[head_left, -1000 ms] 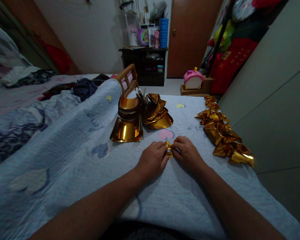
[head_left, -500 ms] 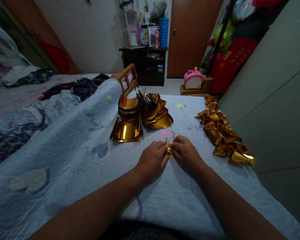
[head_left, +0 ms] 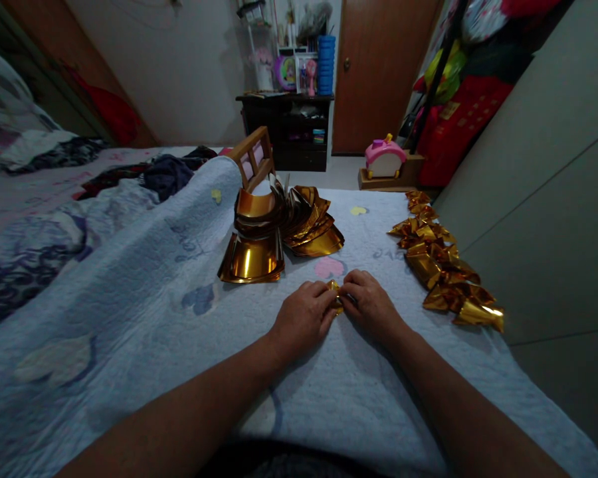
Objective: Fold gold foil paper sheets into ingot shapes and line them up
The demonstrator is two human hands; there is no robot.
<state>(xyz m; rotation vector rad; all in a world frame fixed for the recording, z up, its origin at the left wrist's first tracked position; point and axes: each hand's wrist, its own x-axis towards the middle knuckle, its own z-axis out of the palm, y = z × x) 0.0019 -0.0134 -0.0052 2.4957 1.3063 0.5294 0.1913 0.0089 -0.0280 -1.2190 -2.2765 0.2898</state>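
Observation:
Both of my hands rest on a pale blue quilt (head_left: 144, 312) and meet over a small folded piece of gold foil paper (head_left: 335, 292). My left hand (head_left: 303, 315) pinches its left side with curled fingers. My right hand (head_left: 371, 302) pinches its right side, covering most of it. A curled stack of gold foil sheets (head_left: 274, 232) lies just beyond my hands. A row of several folded gold pieces (head_left: 441, 262) runs along the quilt's right edge.
A small wooden frame (head_left: 253, 156) stands behind the foil stack. Rumpled clothes and bedding (head_left: 40, 199) lie to the left. A grey wardrobe wall (head_left: 543, 199) borders the right. Farther off are a pink toy (head_left: 385, 158), a dark shelf unit (head_left: 292, 126) and a brown door (head_left: 379, 66).
My fingers have shifted very slightly on the gold piece, closing a little tighter over it. Nothing else has moved.

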